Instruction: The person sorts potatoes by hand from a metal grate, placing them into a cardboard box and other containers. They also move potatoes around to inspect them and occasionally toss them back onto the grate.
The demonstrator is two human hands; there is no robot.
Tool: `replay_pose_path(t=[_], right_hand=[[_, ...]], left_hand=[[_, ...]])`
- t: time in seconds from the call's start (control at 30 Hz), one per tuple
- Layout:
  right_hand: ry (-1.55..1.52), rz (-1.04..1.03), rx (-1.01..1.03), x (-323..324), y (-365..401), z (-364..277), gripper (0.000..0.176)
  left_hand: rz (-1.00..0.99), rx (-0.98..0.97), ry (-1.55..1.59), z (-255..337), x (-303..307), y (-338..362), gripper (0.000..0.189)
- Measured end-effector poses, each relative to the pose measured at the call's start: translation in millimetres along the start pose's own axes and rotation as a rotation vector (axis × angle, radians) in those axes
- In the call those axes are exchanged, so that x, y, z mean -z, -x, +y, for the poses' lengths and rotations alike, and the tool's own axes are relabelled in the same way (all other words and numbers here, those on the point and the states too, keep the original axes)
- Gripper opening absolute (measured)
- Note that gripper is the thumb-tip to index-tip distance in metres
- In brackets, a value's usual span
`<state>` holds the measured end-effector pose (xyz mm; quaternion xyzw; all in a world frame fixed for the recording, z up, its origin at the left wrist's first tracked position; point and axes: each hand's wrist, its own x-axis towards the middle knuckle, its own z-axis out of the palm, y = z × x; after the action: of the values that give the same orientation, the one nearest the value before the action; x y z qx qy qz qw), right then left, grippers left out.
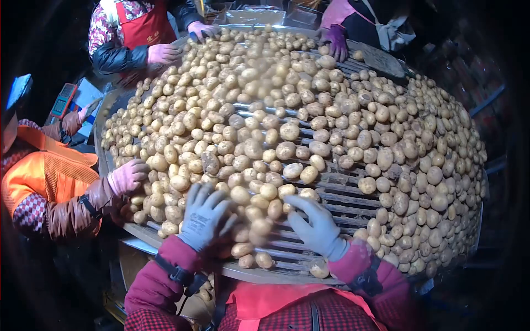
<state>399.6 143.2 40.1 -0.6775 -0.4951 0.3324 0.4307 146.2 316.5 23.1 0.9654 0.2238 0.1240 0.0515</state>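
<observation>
Potatoes point(287, 131) cover a large slatted metal table point(345, 194) with a raised rim. My left hand point(203, 216), in a grey-blue glove, lies against potatoes near the front edge with its fingers spread. To the right, my right hand point(317, 225), gloved alike, reaches inward over bare slats, thumb and forefinger apart, the fingertips beside a few potatoes. Between my two hands sits a loose cluster of potatoes point(259, 212). Neither palm shows, and I see no potato gripped in either hand.
At the left a person in an orange vest point(52, 174) rests a pink-gloved hand point(128, 176) on the potatoes. Across the table, a person in a red apron point(144, 25) and others have gloved hands at the far rim. A cardboard box point(132, 262) stands below the front left edge.
</observation>
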Motion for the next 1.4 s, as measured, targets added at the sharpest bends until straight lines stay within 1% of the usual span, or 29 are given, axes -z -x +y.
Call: replay_pose_path(t=[0.07,0.17,0.2,0.27,0.33,0.37,0.47,0.5,0.53,0.6,0.63,0.7,0.73,0.8,0.87,0.9,0.97,1.03,1.17,1.23,1.33,1.37,1.4], right_hand=[[0.194,0.069,0.369,-15.9,-38.2,5.0,0.044],[0.441,-0.018,0.442,-48.2,-78.1,23.7,0.047],[0.59,-0.108,0.391,-50.6,-82.0,23.3,0.045],[0.823,-0.061,0.551,-55.0,-73.2,24.2,0.043],[0.823,-0.29,0.411,-44.9,-63.1,-1.5,0.041],[0.819,-0.394,0.334,-40.6,-58.0,-9.3,0.04],[0.578,-0.285,0.335,-42.7,-22.7,0.0,0.037],[0.558,-0.244,0.341,-44.2,-12.4,2.7,0.037],[0.541,-0.204,0.349,-45.1,-2.6,5.7,0.037],[0.515,-0.119,0.365,-42.3,8.9,9.6,0.037],[0.444,-0.198,0.289,-34.5,7.6,7.1,0.036],[0.248,-0.169,0.182,-18.3,13.5,2.4,0.034],[0.148,-0.149,0.128,-10.7,18.3,3.1,0.033],[-0.033,-0.009,0.053,1.5,35.0,11.2,0.03],[-0.015,0.112,0.004,21.5,43.8,12.1,0.031],[-0.168,0.163,-0.221,31.3,48.1,0.4,0.031],[-0.232,0.262,-0.21,44.2,56.6,1.4,0.034],[-0.212,0.307,-0.345,51.6,63.9,-1.2,0.034],[-0.226,0.345,-0.421,48.5,76.1,-1.1,0.036],[-0.204,0.384,-0.353,46.4,83.4,6.9,0.033],[-0.105,0.425,-0.277,54.3,95.5,16.2,0.033],[-0.044,0.444,-0.254,60.2,100.4,20.6,0.034],[0.017,0.465,-0.232,66.2,105.3,24.8,0.035]], left_hand=[[-0.021,0.099,-0.044,-7.3,8.4,2.8,0.039],[0.015,0.147,-0.057,-17.7,1.5,10.0,0.038],[0.021,0.155,-0.05,-19.3,-2.3,9.7,0.039],[0.019,0.166,-0.038,-22.0,-4.4,8.4,0.038],[0.005,0.172,-0.028,-20.7,2.2,3.8,0.038],[0.071,0.154,-0.014,-19.4,3.9,-2.1,0.041],[0.082,0.002,0.084,-17.7,2.2,-30.2,0.044],[0.059,-0.088,0.105,-13.3,2.3,-45.5,0.046],[0.04,-0.116,0.131,-3.7,-3.5,-60.0,0.039],[-0.026,-0.152,0.039,8.3,-30.5,-84.8,0.033],[-0.081,-0.131,-0.043,12.1,-44.3,-94.5,0.031],[-0.191,-0.087,-0.208,20.4,-60.1,-111.7,0.03],[-0.205,-0.08,-0.217,23.0,-60.7,-117.2,0.026],[-0.259,-0.071,-0.228,29.9,-60.3,-116.3,0.021],[-0.253,-0.159,-0.264,27.5,-61.4,-113.9,0.02],[-0.276,-0.185,-0.244,27.6,-56.1,-111.9,0.02],[-0.334,-0.21,-0.235,31.9,-47.5,-109.6,0.02],[-0.403,-0.206,-0.26,37.6,-42.3,-106.5,0.019],[-0.338,-0.112,-0.225,47.1,-49.5,-114.3,0.017],[-0.276,-0.052,-0.194,50.9,-60.9,-120.9,0.016],[-0.36,-0.013,-0.179,62.8,-66.8,-119.7,0.016],[-0.405,-0.051,-0.239,63.7,-65.6,-117.1,0.017],[-0.384,-0.052,-0.192,59.6,-68.8,-115.3,0.02]])
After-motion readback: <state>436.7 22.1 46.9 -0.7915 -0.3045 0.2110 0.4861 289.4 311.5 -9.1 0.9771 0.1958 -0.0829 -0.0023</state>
